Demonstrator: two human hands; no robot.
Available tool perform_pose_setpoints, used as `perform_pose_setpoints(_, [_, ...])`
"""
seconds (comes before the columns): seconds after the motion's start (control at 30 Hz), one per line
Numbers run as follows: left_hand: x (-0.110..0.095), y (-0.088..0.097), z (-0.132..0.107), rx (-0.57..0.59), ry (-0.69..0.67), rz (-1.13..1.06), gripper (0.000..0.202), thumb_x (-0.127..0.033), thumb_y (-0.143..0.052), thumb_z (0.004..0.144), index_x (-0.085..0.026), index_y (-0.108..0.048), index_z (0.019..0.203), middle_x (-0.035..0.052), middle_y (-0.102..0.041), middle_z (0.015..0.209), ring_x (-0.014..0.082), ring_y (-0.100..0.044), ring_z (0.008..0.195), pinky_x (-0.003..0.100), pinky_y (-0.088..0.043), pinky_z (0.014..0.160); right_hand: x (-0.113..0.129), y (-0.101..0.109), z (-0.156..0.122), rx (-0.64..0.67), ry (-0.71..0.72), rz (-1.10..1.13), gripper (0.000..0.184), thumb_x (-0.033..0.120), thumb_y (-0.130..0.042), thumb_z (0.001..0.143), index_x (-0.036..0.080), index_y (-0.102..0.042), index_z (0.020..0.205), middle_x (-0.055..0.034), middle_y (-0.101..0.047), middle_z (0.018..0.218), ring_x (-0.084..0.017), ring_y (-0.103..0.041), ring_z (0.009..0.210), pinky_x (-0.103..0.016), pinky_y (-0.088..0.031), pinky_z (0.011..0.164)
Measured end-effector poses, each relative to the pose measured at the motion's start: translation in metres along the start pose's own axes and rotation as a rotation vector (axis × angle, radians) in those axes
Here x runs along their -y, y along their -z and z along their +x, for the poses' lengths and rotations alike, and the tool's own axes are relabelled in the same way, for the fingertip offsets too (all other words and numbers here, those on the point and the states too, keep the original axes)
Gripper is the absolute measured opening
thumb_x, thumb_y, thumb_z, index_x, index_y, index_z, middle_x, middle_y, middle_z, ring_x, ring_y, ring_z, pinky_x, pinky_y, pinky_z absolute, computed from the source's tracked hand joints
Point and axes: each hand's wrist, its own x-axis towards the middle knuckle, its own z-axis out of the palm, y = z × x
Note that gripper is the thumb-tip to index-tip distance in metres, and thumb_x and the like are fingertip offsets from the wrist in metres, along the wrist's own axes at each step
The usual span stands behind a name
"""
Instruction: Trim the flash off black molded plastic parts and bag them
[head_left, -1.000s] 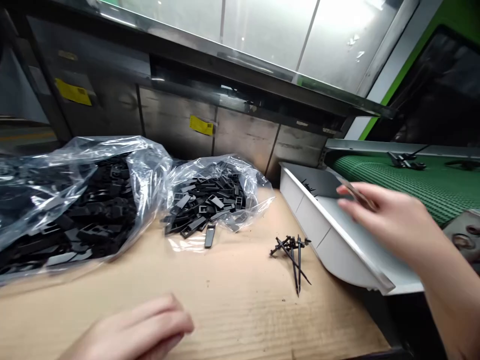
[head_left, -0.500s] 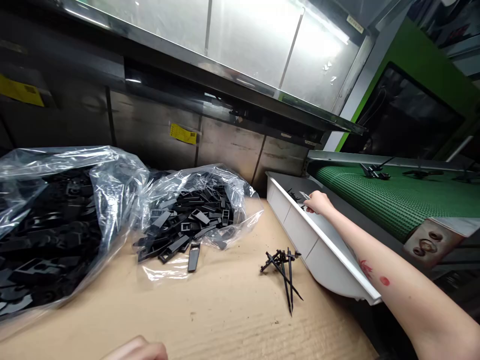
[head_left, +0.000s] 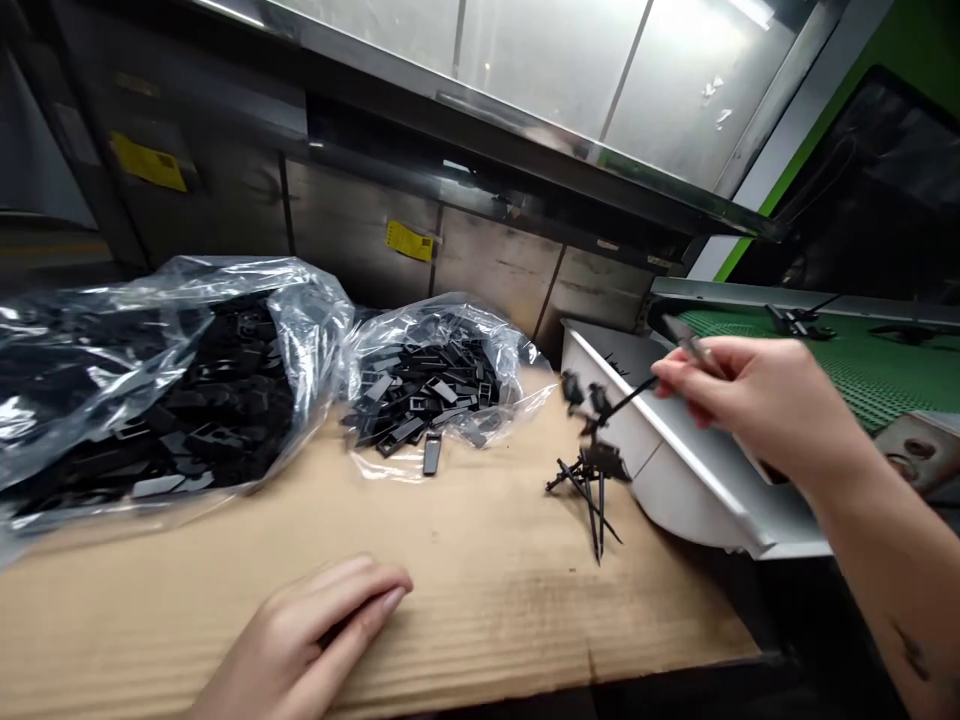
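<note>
My right hand (head_left: 739, 390) is closed over the near side of a white tray (head_left: 645, 440). In its pinch is the thin stem of a black plastic cable tie (head_left: 628, 400), with blurred dark clip-like pieces at its far end. A pointed grey metal tool (head_left: 694, 345), its kind unclear, sticks out above the same fingers. Just below the dark pieces, several black cable ties (head_left: 589, 490) lie crossed in a small pile on the cardboard (head_left: 465, 580). My left hand (head_left: 307, 630) rests at the front of the cardboard, thumb and fingers together, nothing visible in it.
A clear bag (head_left: 525, 375) of flat black clips lies open at the back, one clip (head_left: 432, 454) in front. To its left a larger bag (head_left: 315, 310) holds more black parts. A green conveyor belt (head_left: 847, 370) carrying black pieces runs behind the tray.
My right hand has come back from the tray towards me, bringing the black cable tie and the metal tool. My left hand has moved further into view, and the view has shifted.
</note>
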Motion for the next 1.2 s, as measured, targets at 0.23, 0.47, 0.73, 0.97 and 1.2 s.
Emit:
perform_pose_setpoints(0.23, [-0.033, -0.007, 0.009, 0.144, -0.024, 0.185, 0.061, -0.048, -0.049, 0.080, -0.022, -0.032, 0.133, 0.0111, -0.031, 0.140, 0.0310, -0.031, 0.125, 0.048, -0.036, 0.096, 0.040, -0.073, -0.066, 0.321, 0.209, 0.278, 0.021, 0.023, -0.053, 0.080, 0.017, -0.056, 0.060, 0.0064, -0.048, 0.044, -0.007, -0.046, 0.038, -0.018, -0.035, 0.040])
perform_pose_setpoints(0.47, [-0.065, -0.026, 0.029, 0.450, -0.122, 0.249, 0.053, -0.033, -0.044, 0.087, -0.011, -0.030, 0.133, 0.0148, -0.031, 0.139, 0.0270, -0.025, 0.128, 0.052, -0.025, 0.102, 0.050, -0.101, -0.092, 0.128, 0.255, 0.311, 0.027, 0.022, -0.047, 0.082, 0.016, -0.055, 0.058, -0.0017, -0.056, 0.054, -0.012, -0.051, 0.050, -0.021, -0.036, 0.051])
perform_pose_setpoints(0.73, [-0.067, -0.034, 0.027, 0.370, -0.116, 0.369, 0.049, -0.035, -0.045, 0.086, -0.009, -0.040, 0.127, 0.0141, -0.041, 0.133, 0.0302, -0.035, 0.123, 0.051, -0.032, 0.099, 0.046, -0.086, -0.088, 0.206, 0.146, 0.329, 0.022, 0.021, -0.049, 0.080, 0.017, -0.061, 0.061, -0.0008, -0.060, 0.048, -0.010, -0.051, 0.041, -0.020, -0.036, 0.044])
perform_pose_setpoints(0.97, [-0.056, -0.035, 0.020, 0.223, -0.110, 0.463, 0.039, -0.024, -0.036, 0.089, -0.009, -0.047, 0.122, 0.0125, -0.047, 0.129, 0.0325, -0.039, 0.120, 0.052, -0.039, 0.092, 0.005, -0.079, -0.091, 0.393, -0.541, 0.917, 0.028, 0.041, -0.061, 0.073, 0.014, -0.058, 0.069, -0.0027, -0.065, 0.056, -0.005, -0.047, 0.032, -0.014, -0.033, 0.029])
perform_pose_setpoints(1.2, [-0.054, -0.035, 0.020, 0.223, -0.095, 0.372, 0.046, -0.033, -0.041, 0.087, -0.007, -0.044, 0.125, 0.0155, -0.046, 0.129, 0.0333, -0.039, 0.120, 0.052, -0.038, 0.093, -0.007, -0.098, -0.085, 0.539, -0.580, 1.045, 0.027, 0.034, -0.062, 0.073, 0.010, -0.056, 0.063, -0.0039, -0.063, 0.052, -0.004, -0.048, 0.030, -0.011, -0.028, 0.027])
